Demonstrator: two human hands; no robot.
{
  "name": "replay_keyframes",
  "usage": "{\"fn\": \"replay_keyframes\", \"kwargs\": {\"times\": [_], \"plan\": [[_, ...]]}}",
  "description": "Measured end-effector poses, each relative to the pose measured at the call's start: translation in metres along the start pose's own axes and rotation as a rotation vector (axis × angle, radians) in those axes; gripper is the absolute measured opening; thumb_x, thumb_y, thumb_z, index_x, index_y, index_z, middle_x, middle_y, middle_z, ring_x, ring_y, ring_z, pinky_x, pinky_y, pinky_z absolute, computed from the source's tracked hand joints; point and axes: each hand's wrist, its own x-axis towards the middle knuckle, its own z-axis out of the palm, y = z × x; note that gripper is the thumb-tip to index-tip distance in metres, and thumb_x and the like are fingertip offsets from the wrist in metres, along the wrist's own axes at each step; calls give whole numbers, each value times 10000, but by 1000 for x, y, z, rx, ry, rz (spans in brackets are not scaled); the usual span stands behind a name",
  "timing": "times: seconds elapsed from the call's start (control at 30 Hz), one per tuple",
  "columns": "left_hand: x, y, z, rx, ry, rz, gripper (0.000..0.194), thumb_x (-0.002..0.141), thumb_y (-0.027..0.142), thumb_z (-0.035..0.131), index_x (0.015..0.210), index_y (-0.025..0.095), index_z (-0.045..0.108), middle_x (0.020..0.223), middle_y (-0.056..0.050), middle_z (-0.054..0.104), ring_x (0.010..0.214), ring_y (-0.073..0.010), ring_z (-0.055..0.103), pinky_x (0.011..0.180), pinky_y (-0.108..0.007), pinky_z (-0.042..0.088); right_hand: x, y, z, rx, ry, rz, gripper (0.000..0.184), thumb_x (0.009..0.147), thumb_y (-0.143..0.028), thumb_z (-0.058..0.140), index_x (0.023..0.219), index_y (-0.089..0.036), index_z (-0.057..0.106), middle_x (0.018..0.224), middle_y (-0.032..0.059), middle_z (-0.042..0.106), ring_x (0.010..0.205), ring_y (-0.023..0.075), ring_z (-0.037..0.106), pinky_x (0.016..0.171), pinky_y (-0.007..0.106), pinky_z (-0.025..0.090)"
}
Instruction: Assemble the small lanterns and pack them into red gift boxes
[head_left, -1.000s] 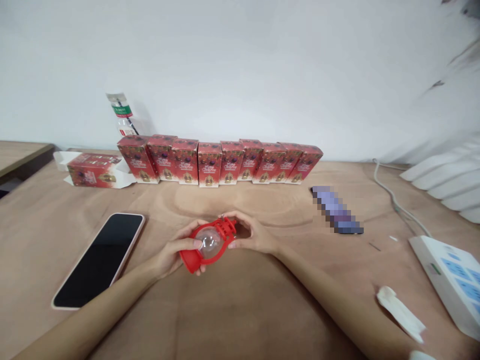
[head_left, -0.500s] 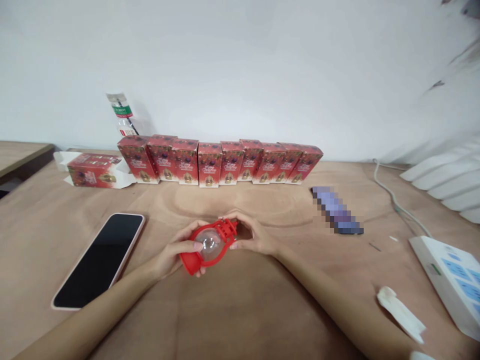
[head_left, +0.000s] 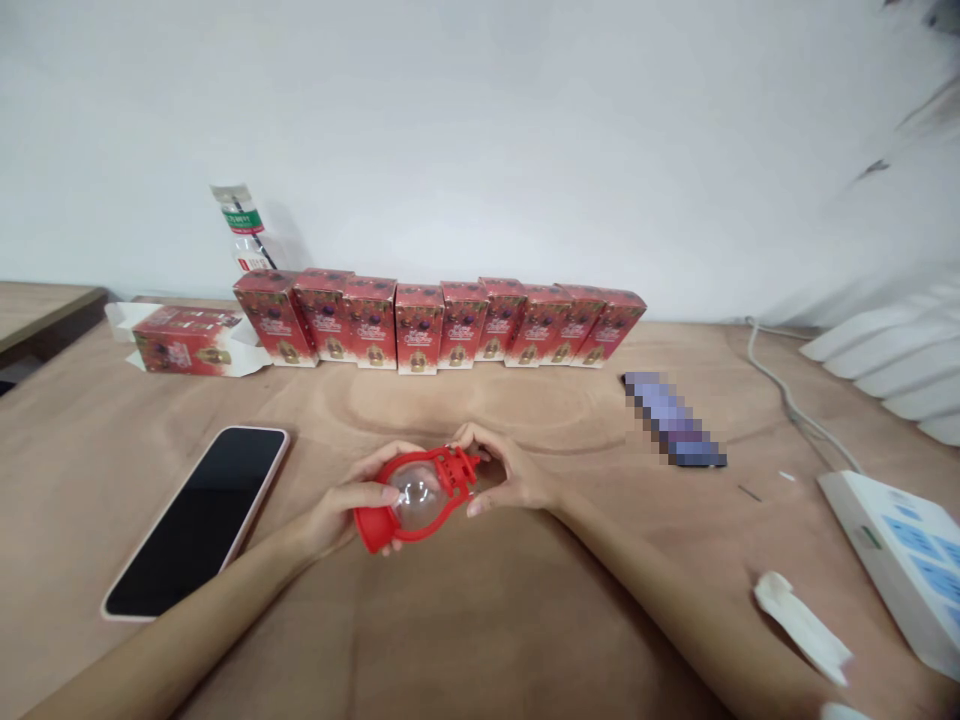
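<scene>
A small red toy lantern (head_left: 417, 494) with a clear round globe is held tilted above the table, its base toward the lower left and its ridged cap toward the right. My left hand (head_left: 352, 505) is closed around the base end, thumb on the front and fingers behind. At the cap end, my right hand (head_left: 514, 475) curls round with its fingertips against the upper edge. Its thumb sits low beside the cap, and a gap shows between thumb and forefinger.
Several red Christmas boxes (head_left: 420, 330) stand in a row along the wall. An opened box (head_left: 191, 342) lies at their left, before a bottle (head_left: 244, 225). A phone (head_left: 199, 520) lies left, a blurred-out device (head_left: 673, 420) right. A power strip (head_left: 900, 560) and crumpled white scrap (head_left: 802, 625) lie far right.
The lantern has turned slightly toward level and shifted a little, its cap moving down and right. My right thumb has moved lower, slightly away from the lantern's frame.
</scene>
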Motion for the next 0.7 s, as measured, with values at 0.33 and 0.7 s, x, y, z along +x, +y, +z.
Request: {"fn": "replay_keyframes", "kwargs": {"times": [0.33, 0.7], "plan": [[3, -5, 0, -12, -2, 113, 461, 657, 301, 664, 1096, 200, 565, 881, -43, 646, 548, -127, 584, 417, -203, 472, 1, 3, -11, 19, -20, 90, 544, 590, -501, 808, 922, -205, 495, 808, -40, 489, 762, 127, 535, 651, 232, 394], [33, -6, 32, 684, 304, 341, 488, 720, 289, 694, 1147, 188, 481, 1177, -98, 598, 1107, -276, 544, 961, -408, 414, 3, -67, -19, -1235, 279, -176, 238, 795, -7, 465, 907, -192, 565, 893, 80, 590, 789, 210, 528, 639, 303, 404]]}}
